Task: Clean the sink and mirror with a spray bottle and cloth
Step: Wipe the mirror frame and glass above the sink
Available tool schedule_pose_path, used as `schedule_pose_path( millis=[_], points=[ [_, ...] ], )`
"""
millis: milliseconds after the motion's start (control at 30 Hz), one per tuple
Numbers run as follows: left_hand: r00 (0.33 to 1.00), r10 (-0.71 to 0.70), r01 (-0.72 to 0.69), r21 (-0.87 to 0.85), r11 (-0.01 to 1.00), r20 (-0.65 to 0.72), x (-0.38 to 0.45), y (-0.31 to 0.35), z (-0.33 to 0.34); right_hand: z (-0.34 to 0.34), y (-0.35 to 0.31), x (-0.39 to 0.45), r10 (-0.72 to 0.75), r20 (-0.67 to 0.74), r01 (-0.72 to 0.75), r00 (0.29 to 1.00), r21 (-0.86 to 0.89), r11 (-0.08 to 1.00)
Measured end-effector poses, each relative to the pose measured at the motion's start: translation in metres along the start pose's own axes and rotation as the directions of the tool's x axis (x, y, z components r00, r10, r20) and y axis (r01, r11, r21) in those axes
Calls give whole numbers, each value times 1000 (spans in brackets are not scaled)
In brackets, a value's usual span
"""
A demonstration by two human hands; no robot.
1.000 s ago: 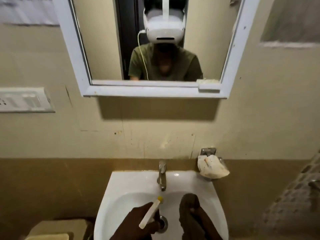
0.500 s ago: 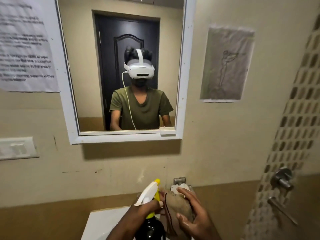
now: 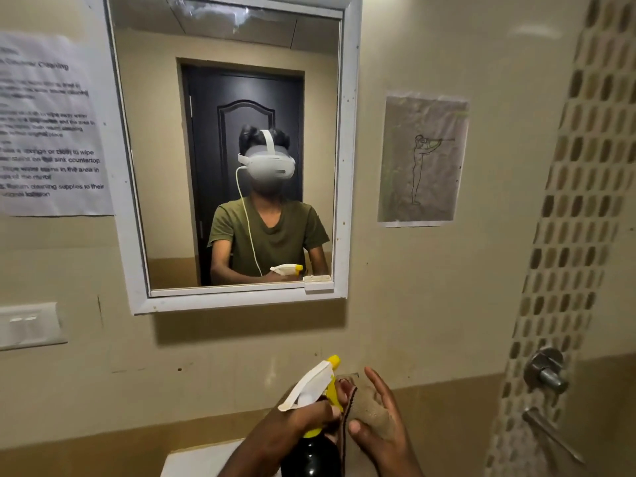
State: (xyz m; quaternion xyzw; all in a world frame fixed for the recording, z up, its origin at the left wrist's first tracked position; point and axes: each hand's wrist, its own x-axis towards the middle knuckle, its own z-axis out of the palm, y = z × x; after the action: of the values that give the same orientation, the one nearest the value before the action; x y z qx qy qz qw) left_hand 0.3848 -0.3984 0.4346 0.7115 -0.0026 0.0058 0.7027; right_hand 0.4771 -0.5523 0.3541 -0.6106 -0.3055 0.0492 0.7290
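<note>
My left hand [image 3: 292, 425] grips a dark spray bottle [image 3: 309, 456] by its white and yellow trigger head, nozzle pointing up and right. Right beside the nozzle, my right hand [image 3: 382, 421] holds a brown cloth [image 3: 364, 407] spread across its palm, fingers partly extended. The white-framed mirror [image 3: 344, 166] hangs on the wall above and left of my hands, reflecting a person wearing a headset. Only the back edge of the white sink [image 3: 199, 459] shows at the bottom.
A printed instruction sheet [image 3: 51, 132] is taped left of the mirror, a sketch on paper [image 3: 423, 160] to its right. A switch plate [image 3: 29, 325] sits low left. Metal tap fittings [image 3: 545, 371] stick out of the tiled wall at right.
The view has tilted up from the sink basin to the mirror. Both hands have risen, the bottle now upright with the cloth held against its nozzle.
</note>
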Motion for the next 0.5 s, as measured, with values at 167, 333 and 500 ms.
schedule_pose_path(
  millis=[167, 333, 500],
  points=[
    [993, 121, -118, 192, 974, -6, 9, 30, 6, -3, -26, 15, -120, -176, 106, 977, -83, 991],
    [960, 250, -205, 294, 934, -123, 33, 72, 3, -23, -85, 69, -324, -254, 270, 912, -224, 936],
    [864, 475, -405, 330, 853, -167, 61, 159, 9, -56, -181, 154, -566, -133, 459, 814, -450, 766]
  ],
)
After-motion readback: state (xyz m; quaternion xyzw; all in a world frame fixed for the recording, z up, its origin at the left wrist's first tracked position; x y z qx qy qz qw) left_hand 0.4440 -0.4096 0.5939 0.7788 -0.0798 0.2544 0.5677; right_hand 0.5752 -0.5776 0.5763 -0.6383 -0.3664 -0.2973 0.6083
